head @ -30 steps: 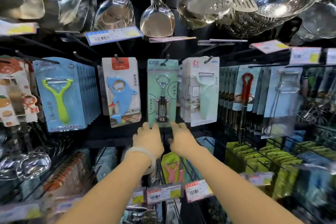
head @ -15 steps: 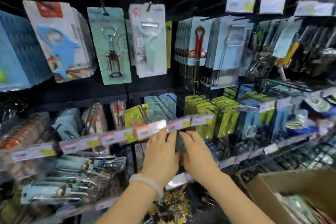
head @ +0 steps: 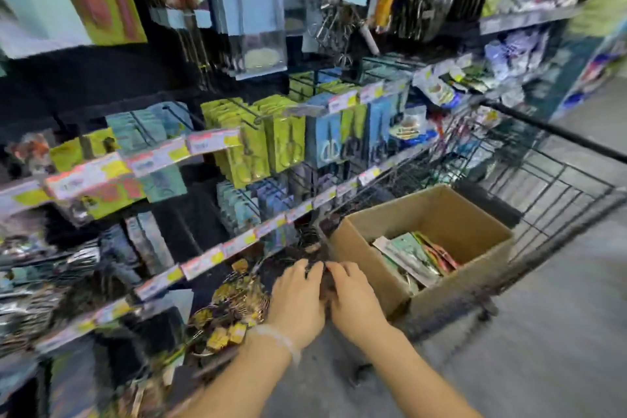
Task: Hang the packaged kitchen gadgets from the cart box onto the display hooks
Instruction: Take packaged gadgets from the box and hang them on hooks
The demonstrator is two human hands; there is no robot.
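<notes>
A brown cardboard box (head: 461, 217) sits in a black wire cart (head: 559, 190) at the right. Several packaged gadgets (head: 412, 256), teal, white and red, lie inside it. My left hand (head: 298, 299) and my right hand (head: 356, 302) hang side by side just left of the box's near corner, palms down with fingers loosely bent. Neither holds a package. Display hooks (head: 246, 114) on the shelving at left carry rows of green and blue packs. The whole view is motion-blurred.
Price-tag rails (head: 210, 258) run diagonally across the lower shelves. Small gold-tagged items (head: 230, 316) hang just left of my left hand. More packaged tools hang above. Grey floor (head: 543, 332) lies to the right of the cart.
The view has swung down and right from the corkscrew pack on its hook. Both hands dropped from that pack to beside the cart box, which has come fully into view.
</notes>
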